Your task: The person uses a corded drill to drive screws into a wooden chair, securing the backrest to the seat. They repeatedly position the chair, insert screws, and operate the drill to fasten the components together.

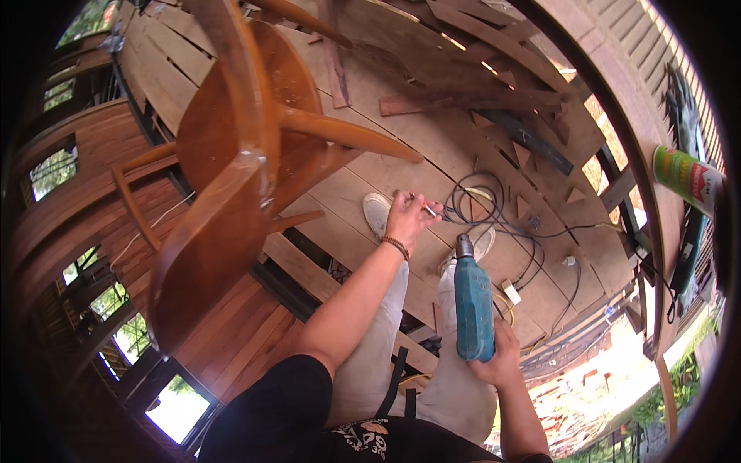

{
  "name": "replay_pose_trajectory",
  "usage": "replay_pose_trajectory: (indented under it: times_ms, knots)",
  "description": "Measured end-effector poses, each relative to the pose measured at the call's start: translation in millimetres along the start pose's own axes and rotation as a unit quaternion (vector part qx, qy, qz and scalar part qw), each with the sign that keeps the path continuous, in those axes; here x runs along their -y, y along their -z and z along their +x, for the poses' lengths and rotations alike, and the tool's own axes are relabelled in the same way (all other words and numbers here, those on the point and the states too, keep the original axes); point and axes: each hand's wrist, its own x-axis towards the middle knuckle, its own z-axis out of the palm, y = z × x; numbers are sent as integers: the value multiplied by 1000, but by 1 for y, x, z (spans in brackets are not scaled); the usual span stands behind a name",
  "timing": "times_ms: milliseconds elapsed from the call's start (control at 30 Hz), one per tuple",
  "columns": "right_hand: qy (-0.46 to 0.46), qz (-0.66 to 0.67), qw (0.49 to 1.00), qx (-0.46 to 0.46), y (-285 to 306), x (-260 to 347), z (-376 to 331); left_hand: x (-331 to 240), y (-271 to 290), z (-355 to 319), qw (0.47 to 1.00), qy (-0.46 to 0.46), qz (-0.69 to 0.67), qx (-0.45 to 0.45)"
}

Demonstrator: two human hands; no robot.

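Observation:
My right hand is wrapped round the lower end of a teal power drill. The drill's metal chuck points away from me, and no bit shows clearly in it. Ahead of the chuck, slightly left, my left hand pinches a small thin stick-like piece, pale with a spot of red; its exact kind is too small to make out. A beaded bracelet circles that wrist. To the left of my left arm, a brown wooden chair stands tilted, with one leg reaching toward the hand.
A black cable lies coiled on the plank floor, near a white plug-like block. Loose timber offcuts are heaped at the far right. A green and white can rests on the curved wooden rail. Gaps open between floorboards.

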Motion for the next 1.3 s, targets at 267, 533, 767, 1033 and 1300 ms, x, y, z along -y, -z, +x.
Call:
replay_pose_trajectory:
  times_ms: [267,533,767,1033,1300]
  knots:
    - [206,-10,977,62,83,126,-104,-75,21,-233,990,25,-127,47]
    - [341,-111,932,62,155,215,-146,-142,-18,-357,946,-86,-285,130]
    - [416,-174,892,14,185,254,-164,-195,-57,-425,912,-136,-337,188]
    - [443,-189,876,-30,187,260,-168,-208,-60,-445,907,-192,-289,239]
    - [434,-193,878,-56,180,255,-173,-222,-66,-451,931,-174,-186,263]
